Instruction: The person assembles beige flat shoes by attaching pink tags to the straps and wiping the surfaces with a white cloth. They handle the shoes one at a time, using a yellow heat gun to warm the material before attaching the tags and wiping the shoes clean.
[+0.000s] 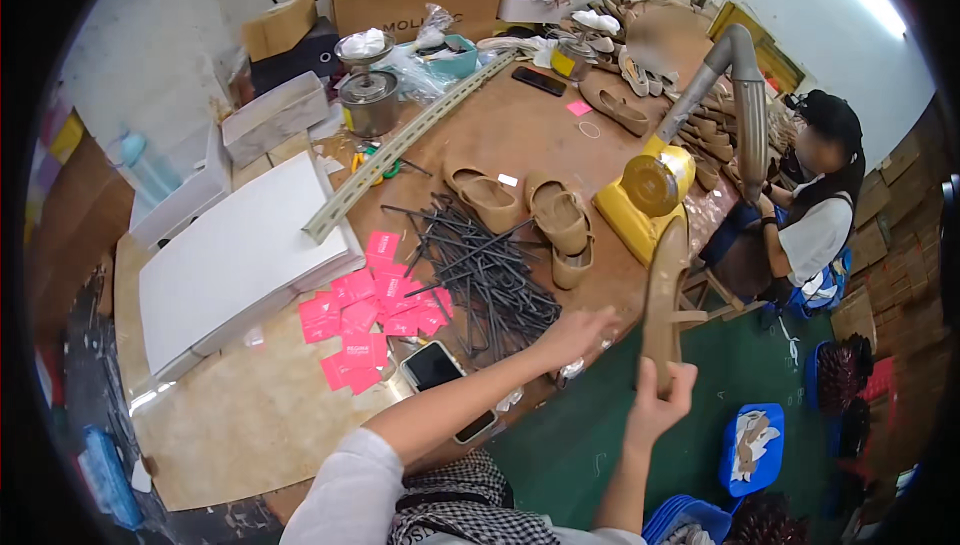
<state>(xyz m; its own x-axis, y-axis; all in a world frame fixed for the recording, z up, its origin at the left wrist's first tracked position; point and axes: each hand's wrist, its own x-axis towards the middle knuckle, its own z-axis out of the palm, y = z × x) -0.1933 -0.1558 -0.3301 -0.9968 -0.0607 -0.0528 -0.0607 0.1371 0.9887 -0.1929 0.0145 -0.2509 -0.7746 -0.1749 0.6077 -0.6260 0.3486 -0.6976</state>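
My right hand (665,393) grips a tan strapped flat shoe (660,295) by one end, its other end up beside a yellow machine (640,215). My left hand (582,335) is stretched across the table's front edge, close to a heap of thin black sticks (475,275); its fingers are smeared, and I cannot tell what they hold. Behind that heap lie a tan shoe (485,197) with a small white label and more tan shoes (560,217). Pink cards (362,320) are scattered left of the sticks.
A stack of white paper (235,255) and a perforated metal bar (405,150) occupy the left. Phones (433,367) lie near my left forearm. A grey bent pipe (748,95) rises behind the yellow machine. A co-worker (825,195) sits at right; a blue basket (752,448) stands on the floor.
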